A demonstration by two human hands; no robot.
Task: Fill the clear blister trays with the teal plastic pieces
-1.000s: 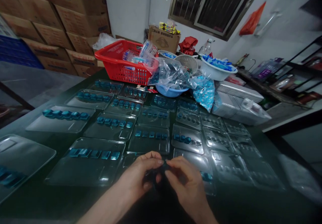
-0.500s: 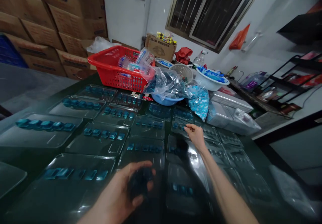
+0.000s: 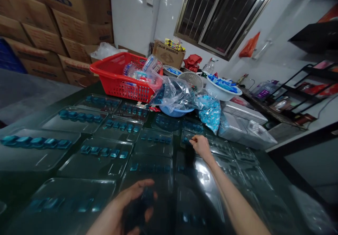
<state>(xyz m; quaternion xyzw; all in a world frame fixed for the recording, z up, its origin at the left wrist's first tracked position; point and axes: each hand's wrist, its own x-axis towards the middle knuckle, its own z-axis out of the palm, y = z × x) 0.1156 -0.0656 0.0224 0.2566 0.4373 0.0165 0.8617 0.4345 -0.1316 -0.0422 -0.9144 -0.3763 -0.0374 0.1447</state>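
My left hand (image 3: pixel 129 199) is low in the middle of the head view, fingers curled around dark blue blocks (image 3: pixel 147 195); shadow hides how many. My right hand (image 3: pixel 201 145) reaches out to a clear plastic tray (image 3: pixel 182 144) in a back row, thumb and fingers pinched together beside a small teal block (image 3: pixel 186 139). Whether anything is between those fingertips is hidden. Many similar trays cover the dark table, most bearing a row of several translucent teal blocks, such as the tray (image 3: pixel 99 166) left of my left hand and its row of blocks (image 3: pixel 105 152).
Along the back stand a red basket (image 3: pixel 118 85) of packaged items, a blue basin (image 3: pixel 175 112) under a clear bag, a bag of light-blue pieces (image 3: pixel 210 115) and a white basin (image 3: pixel 223 92). Silver packages (image 3: pixel 237 129) lie at right. Cardboard boxes (image 3: pixel 79 27) are stacked at left.
The view has tilted up a little, so the table sits lower. My right hand has shifted slightly left over the same tray; my left hand is lower, still curled around the blocks.
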